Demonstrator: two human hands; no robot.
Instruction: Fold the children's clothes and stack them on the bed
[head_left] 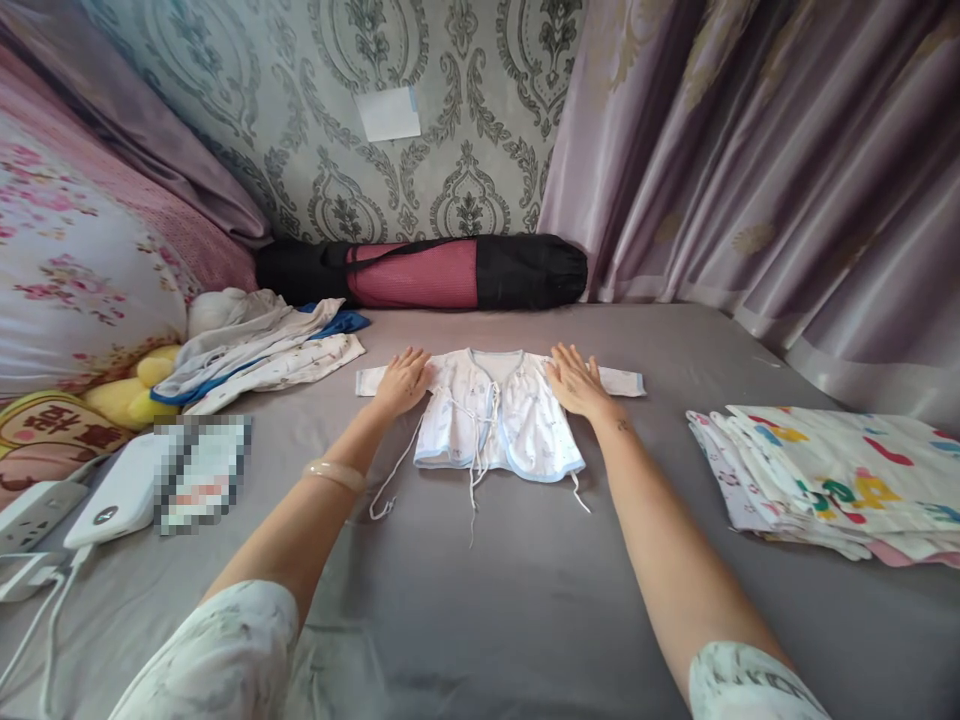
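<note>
A small white baby shirt with pale blue edging lies spread on the grey sheet, its neckline away from me and both sleeves stretched sideways. Thin white ties run down its front and trail off its sides. My left hand rests flat on the left sleeve near the shoulder, fingers extended. On the opposite shoulder and sleeve lies my right hand, also flat with fingers outstretched. Neither hand grips the cloth. Both cuffs show beyond my hands.
Folded patterned cloths are stacked at the right. Loose clothes lie at the left, near a yellow plush toy. A white power bank and a power strip with cords sit closer. A rolled mat bag lies along the wall.
</note>
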